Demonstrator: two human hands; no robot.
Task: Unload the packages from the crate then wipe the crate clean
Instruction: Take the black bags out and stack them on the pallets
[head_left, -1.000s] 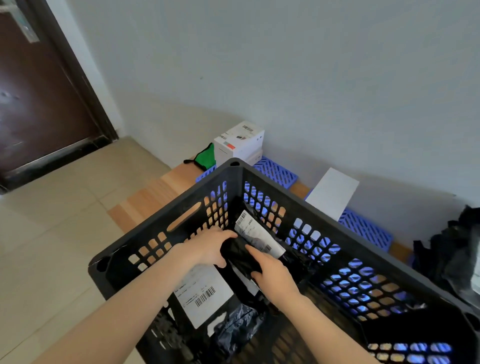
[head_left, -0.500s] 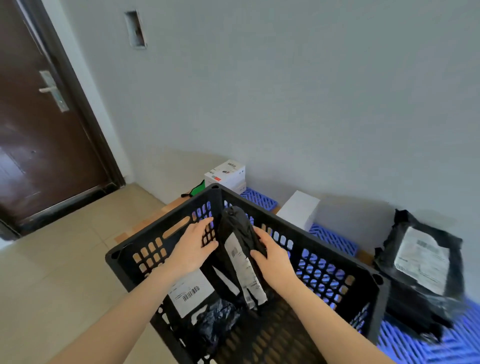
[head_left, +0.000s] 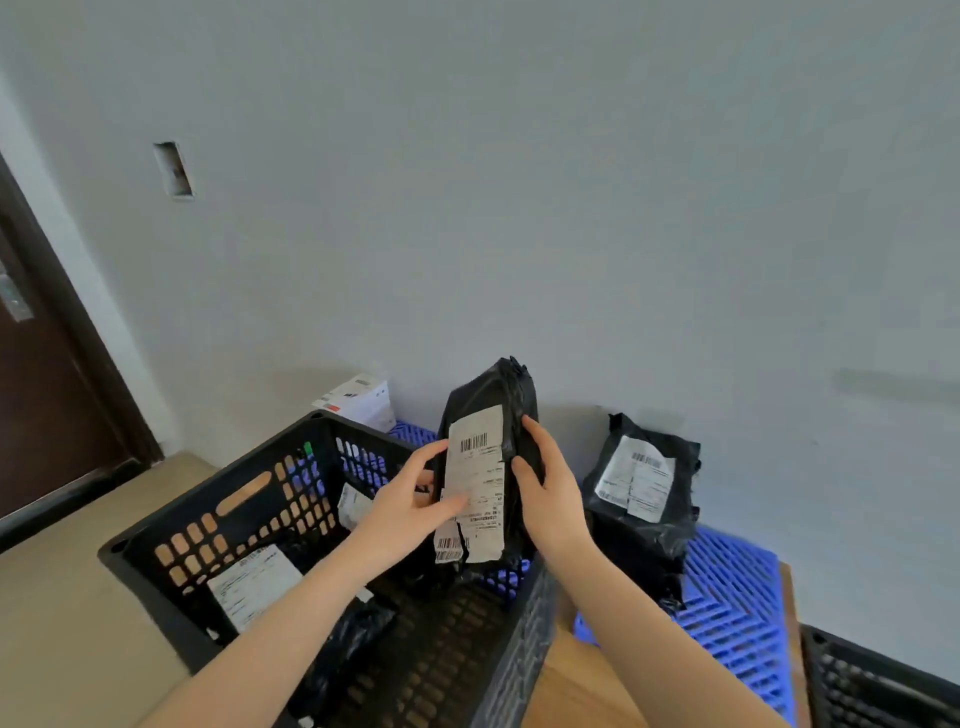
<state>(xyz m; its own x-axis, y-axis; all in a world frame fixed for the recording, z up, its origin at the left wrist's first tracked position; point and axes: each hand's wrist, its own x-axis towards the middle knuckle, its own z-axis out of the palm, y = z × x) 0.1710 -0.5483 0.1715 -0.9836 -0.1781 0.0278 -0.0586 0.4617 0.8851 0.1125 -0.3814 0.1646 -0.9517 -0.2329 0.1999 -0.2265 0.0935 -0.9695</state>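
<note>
Since half a second ago the black package (head_left: 488, 457) has come up out of the crate and now stands clear above its far rim. The view has also swung right, bringing the unloaded pile nearer the middle.

In the head view, the package stands nearly upright with its label facing the camera, above the far corner of the crate (head_left: 218, 525). The left hand (head_left: 410, 501) grips its left edge, with the thumb across the white label and the other fingers behind. The right hand (head_left: 550, 499) grips the right edge, its fingers (head_left: 530, 441) curled round the black film. Both forearms reach up from the bottom of the frame, wrists about level and palms turned toward each other.

The pile of unloaded packages (head_left: 644, 499) rests on a blue mat (head_left: 737, 597) at about 3 o'clock from the held package, just beside the crate. A labelled package (head_left: 249, 582) lies in the crate at about 8 o'clock from the left hand, with more black film near it. A white box (head_left: 358, 397) sits beyond the crate at about 11 o'clock.

The step in hand looks like carrying this package over to the pile. The film is probably slippery, so both hands are best kept on it until it is over the pile. It should then be laid flat on top rather than dropped, so the pile does not slide. Unloading is unfinished and wiping is not yet begun.
</note>
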